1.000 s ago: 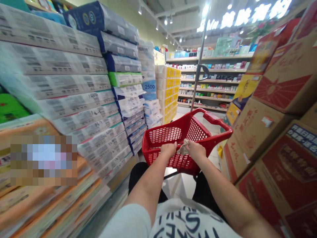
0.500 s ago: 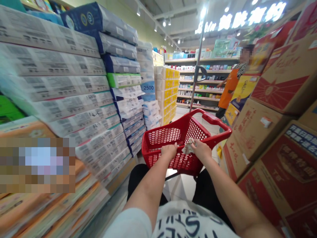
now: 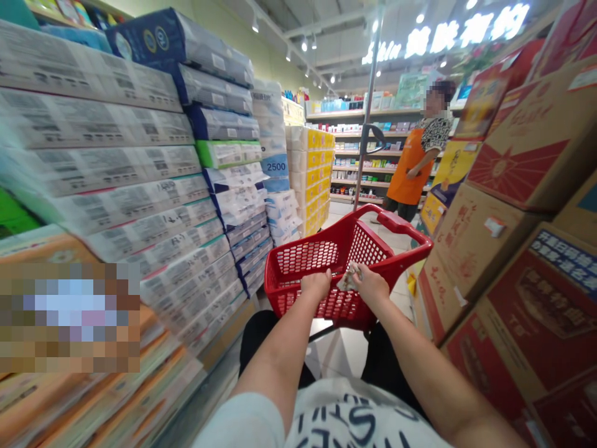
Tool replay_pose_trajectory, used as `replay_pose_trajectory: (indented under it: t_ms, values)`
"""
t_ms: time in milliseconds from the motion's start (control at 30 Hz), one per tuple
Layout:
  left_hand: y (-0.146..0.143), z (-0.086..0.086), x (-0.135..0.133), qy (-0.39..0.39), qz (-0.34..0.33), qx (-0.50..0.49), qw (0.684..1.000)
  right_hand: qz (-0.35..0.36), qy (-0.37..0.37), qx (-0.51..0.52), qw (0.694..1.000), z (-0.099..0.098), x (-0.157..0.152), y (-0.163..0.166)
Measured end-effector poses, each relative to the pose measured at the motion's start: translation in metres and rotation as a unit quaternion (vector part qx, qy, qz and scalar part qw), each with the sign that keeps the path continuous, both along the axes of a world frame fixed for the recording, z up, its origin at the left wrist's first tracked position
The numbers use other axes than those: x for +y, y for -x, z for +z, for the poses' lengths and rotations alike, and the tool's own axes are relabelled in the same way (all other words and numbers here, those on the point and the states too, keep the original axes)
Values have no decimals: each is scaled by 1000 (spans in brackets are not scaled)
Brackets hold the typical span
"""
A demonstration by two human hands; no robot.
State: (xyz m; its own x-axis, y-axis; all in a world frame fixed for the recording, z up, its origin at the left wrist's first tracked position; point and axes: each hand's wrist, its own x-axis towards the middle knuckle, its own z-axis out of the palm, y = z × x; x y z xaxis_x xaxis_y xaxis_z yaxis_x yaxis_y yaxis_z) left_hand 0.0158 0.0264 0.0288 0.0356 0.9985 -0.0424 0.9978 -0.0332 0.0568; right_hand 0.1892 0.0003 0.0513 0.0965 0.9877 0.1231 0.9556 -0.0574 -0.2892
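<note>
Shop aisle, perforated red plastic basket (image 3: 308, 256)

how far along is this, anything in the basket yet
Done: nothing shows inside the red basket, only bare mesh. In hand: the left hand grips its near rim, the right hand holds a crumpled paper there. Left: the stacked tissue packs and cartons alongside look untouched.

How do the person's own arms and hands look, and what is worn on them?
Both arms are bare. The left arm comes out of a short pale sleeve of a white T-shirt with dark blue letters; on the right arm no sleeve shows. The left hand and right hand wear no gloves, and no watch or bracelet shows on either wrist.
</note>
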Motion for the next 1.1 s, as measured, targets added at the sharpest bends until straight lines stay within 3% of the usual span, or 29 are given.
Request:
replay_pose_trajectory:
  t_ms: [633,800,933,1100]
  values:
    - [1,-9,9,-8,32,-42,999,-48,-26,33,998,-3,7,-7]
    - [2,-8,8,-5,-6,-31,999,-22,-7,28,999,-3,4,-4]
    - [0,-8,6,-6,14,-30,999,-35,-12,34,999,-6,4,0]
    - [1,-7,4,-13,-12,-14,1000,18,9,19,1000,-11,4,15]
